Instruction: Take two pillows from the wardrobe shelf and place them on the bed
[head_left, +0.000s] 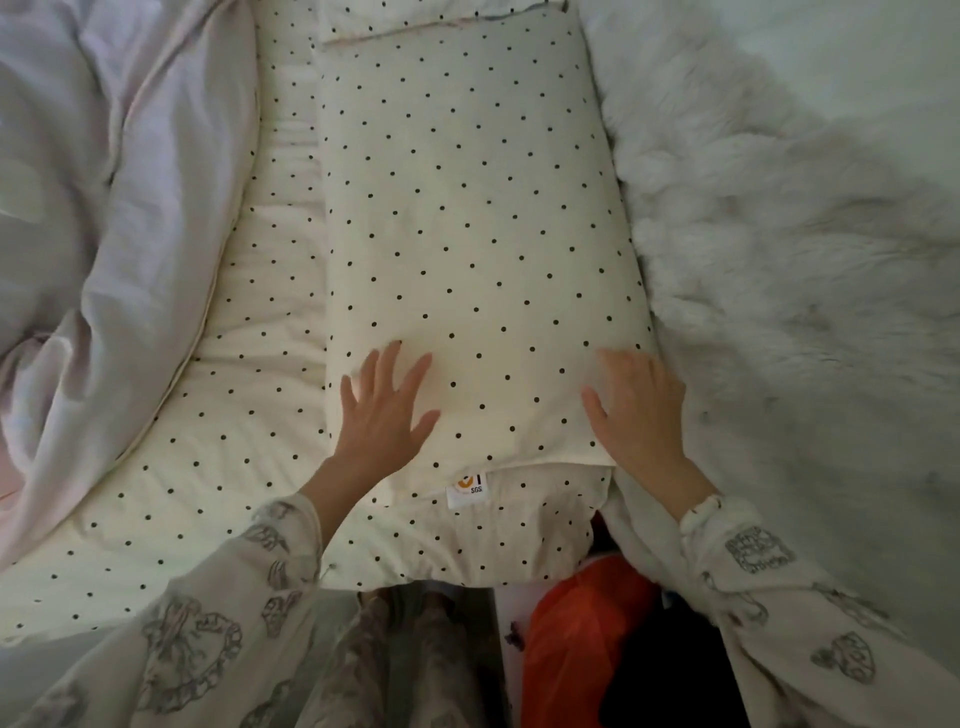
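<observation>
A cream pillow with small black dots (467, 218) lies lengthwise on the bed, on a sheet of the same dotted cloth (228, 415). A white label (466, 491) shows at its near end. My left hand (382, 410) rests flat on the pillow's near left corner, fingers spread. My right hand (641, 410) lies flat on the near right corner, by the pillow's edge. Neither hand grips anything. Part of a second dotted cushion (415, 21) shows beyond the pillow's far end.
A rumpled pale lilac duvet (88, 234) is heaped along the left. A white fluffy blanket (789, 249) covers the right side. Below the bed edge sit something orange (576, 639) and something dark (670, 675).
</observation>
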